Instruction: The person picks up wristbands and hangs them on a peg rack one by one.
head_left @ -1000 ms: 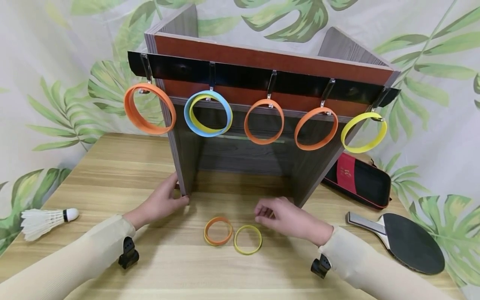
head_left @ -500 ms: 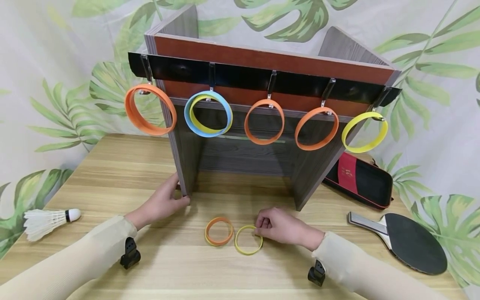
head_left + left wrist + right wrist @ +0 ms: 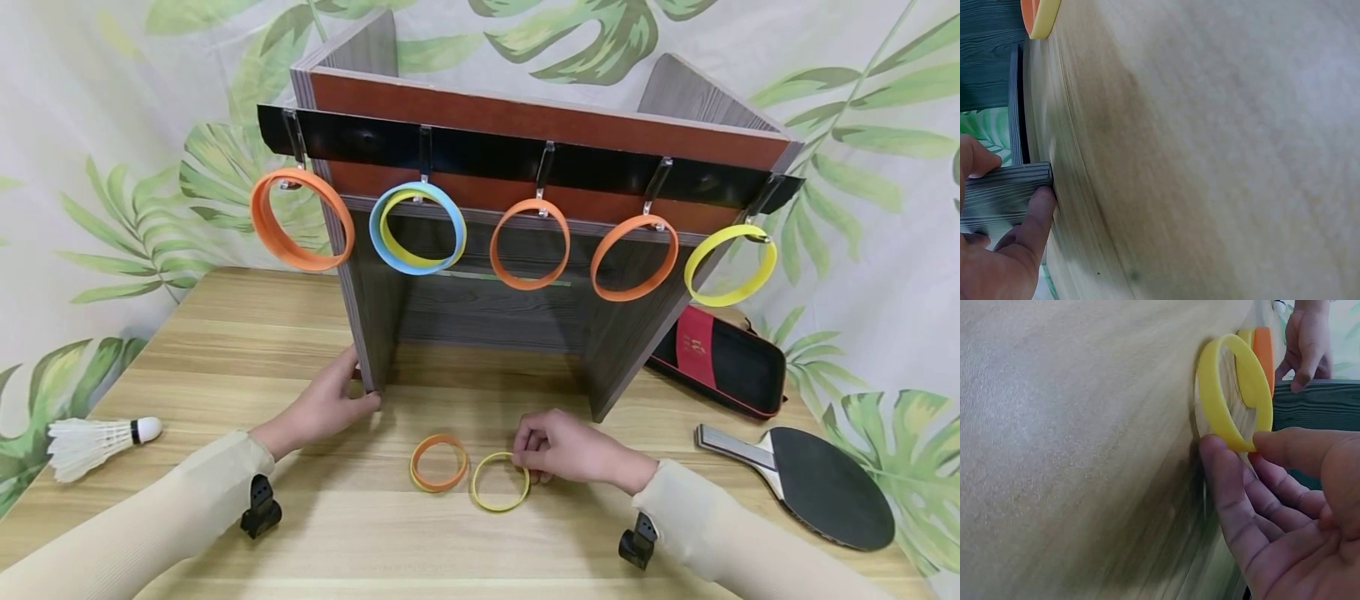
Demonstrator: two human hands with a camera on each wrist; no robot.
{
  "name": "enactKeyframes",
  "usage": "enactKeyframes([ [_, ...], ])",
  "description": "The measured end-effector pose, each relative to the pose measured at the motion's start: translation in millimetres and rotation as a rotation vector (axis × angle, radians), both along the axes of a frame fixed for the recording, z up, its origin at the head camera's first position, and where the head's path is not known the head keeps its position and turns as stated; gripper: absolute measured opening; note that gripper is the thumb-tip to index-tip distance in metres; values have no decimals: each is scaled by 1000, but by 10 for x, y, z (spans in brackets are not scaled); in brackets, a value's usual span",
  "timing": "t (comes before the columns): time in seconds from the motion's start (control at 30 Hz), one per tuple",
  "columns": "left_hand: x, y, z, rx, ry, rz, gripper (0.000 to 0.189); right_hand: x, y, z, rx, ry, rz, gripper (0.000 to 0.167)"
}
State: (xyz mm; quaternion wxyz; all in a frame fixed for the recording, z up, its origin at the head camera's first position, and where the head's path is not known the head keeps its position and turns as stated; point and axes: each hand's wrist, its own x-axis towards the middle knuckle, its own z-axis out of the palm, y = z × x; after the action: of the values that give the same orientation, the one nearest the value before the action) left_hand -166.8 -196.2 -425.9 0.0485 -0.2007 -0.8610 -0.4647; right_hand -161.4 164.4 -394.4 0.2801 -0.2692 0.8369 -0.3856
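Observation:
My left hand [image 3: 322, 410] grips the lower front edge of the left side panel [image 3: 1004, 190] of a grey wood-grain stand. Thumb and fingers lie on either side of the panel. My right hand [image 3: 573, 447] pinches the near-right rim of a yellow wristband [image 3: 1213, 394] between thumb and forefinger, its other fingers curled beneath. In the right wrist view the band is tilted up on its edge, close over the table. Left of it, an orange wristband [image 3: 438, 487] lies stacked on a yellow one.
Several orange, yellow and blue wristbands hang from hooks on the stand's black strip [image 3: 487, 150]. A shuttlecock [image 3: 90, 446] lies at the left of the table [image 3: 420, 550]. To the right are a table tennis bat [image 3: 828, 487] and a black-and-red case [image 3: 738, 367].
My right hand has come down and left to the loose yellow wristband and now pinches its rim, the band shifting slightly right. The left hand stays on the panel.

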Motion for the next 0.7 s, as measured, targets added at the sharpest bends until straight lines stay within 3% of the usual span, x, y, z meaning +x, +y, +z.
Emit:
enactKeyframes([
  [0.17,6,0,18,14,-21,-7,84,-12,23,-16,-68,-119,-28,13],
  [0.33,-1,1,20,16,-25,-14,84,-23,49,16,-104,-170,-21,20],
  [0.7,7,-7,17,8,-17,-4,83,-26,85,194,-199,-141,19,25],
])
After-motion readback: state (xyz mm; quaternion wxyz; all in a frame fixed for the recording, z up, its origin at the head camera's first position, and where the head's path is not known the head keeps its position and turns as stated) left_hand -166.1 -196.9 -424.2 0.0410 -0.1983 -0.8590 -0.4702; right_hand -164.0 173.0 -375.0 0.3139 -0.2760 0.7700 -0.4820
